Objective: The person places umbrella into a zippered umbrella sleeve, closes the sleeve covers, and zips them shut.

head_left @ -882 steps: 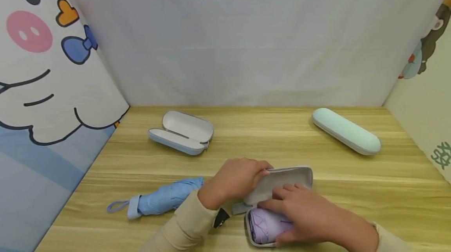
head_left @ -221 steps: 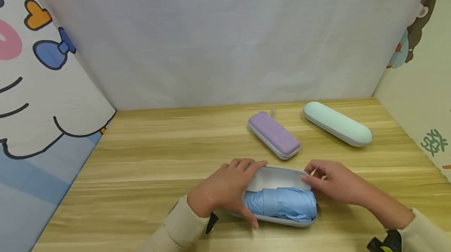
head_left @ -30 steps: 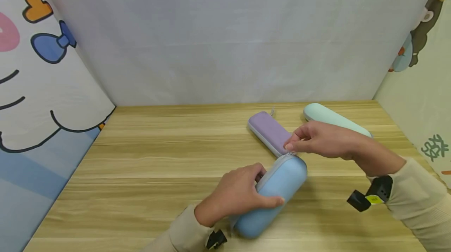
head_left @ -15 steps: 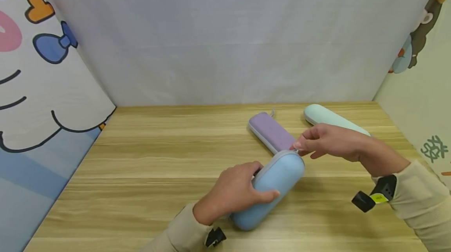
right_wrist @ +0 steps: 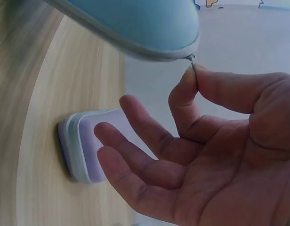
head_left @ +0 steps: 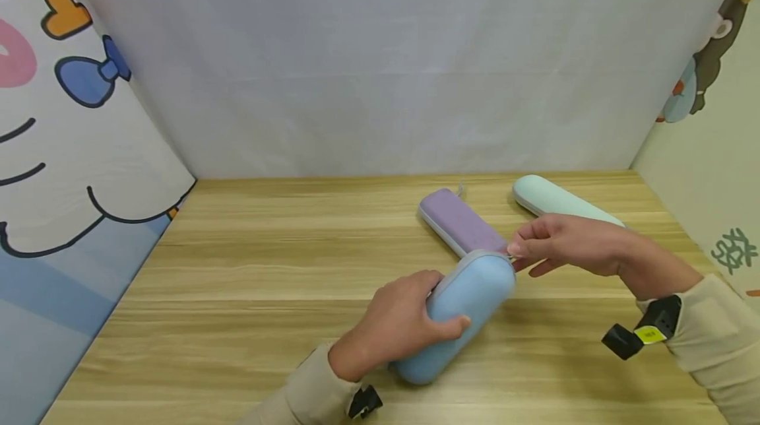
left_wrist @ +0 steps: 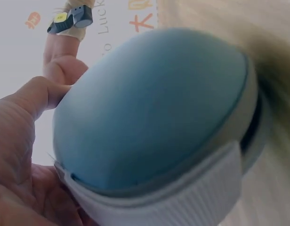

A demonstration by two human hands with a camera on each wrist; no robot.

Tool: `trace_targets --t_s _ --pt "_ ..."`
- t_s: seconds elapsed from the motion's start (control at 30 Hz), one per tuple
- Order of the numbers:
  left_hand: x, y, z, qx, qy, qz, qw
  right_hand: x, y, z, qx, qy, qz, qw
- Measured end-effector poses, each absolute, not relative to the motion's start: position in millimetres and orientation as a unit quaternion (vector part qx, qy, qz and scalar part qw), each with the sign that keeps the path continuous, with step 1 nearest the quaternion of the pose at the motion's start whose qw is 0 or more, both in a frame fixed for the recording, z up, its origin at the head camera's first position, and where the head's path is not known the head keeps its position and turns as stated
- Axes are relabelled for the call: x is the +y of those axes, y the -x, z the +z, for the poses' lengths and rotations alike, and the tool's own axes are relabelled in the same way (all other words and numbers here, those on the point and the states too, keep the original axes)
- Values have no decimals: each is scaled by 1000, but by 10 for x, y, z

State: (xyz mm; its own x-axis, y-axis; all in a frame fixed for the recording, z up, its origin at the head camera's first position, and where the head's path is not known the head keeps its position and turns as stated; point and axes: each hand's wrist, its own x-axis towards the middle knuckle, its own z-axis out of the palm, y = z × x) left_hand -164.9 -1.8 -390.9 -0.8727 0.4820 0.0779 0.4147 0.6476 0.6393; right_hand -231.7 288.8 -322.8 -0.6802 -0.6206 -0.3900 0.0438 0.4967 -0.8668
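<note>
My left hand (head_left: 394,323) grips a light blue zip case (head_left: 475,286), thumb over its top face and fingers along its far side. The case stands tilted, its far end pointing back and right. At that end my right hand (head_left: 576,243) pinches the zipper pull (right_wrist: 192,58) between thumb and index finger; the other fingers are spread. In the left wrist view a dark gap (left_wrist: 252,127) runs between the case's two halves, near a pale ribbed strip (left_wrist: 182,197). The inside of the case is hidden.
Just behind the blue case lies a purple zip case (head_left: 460,220), partly overlapped by it in the head view. A mint green case (head_left: 561,200) lies at the back right, partly behind my right hand. The wooden table (head_left: 267,280) ends at a pale cloth backdrop (head_left: 386,82).
Earlier a blue folded umbrella lay in the open blue case; the case is now folded over. Over the last second my right hand has drawn the zipper pull rightward around the far end.
</note>
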Motion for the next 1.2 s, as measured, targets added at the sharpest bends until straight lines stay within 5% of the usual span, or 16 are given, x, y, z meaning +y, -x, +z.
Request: trace_targets --t_s 0.53,0.7,1.2 --pt "-76 1705 -3912 881 -229 410 51 2933 2305 -3391 736 185 -500 418" --pt "-98 1744 -3906 850 -204 475 106 2878 2275 -3500 713 196 -513 435" --pt "-67 1798 -3960 732 -168 606 262 2629 2018 -3568 779 297 -485 264"
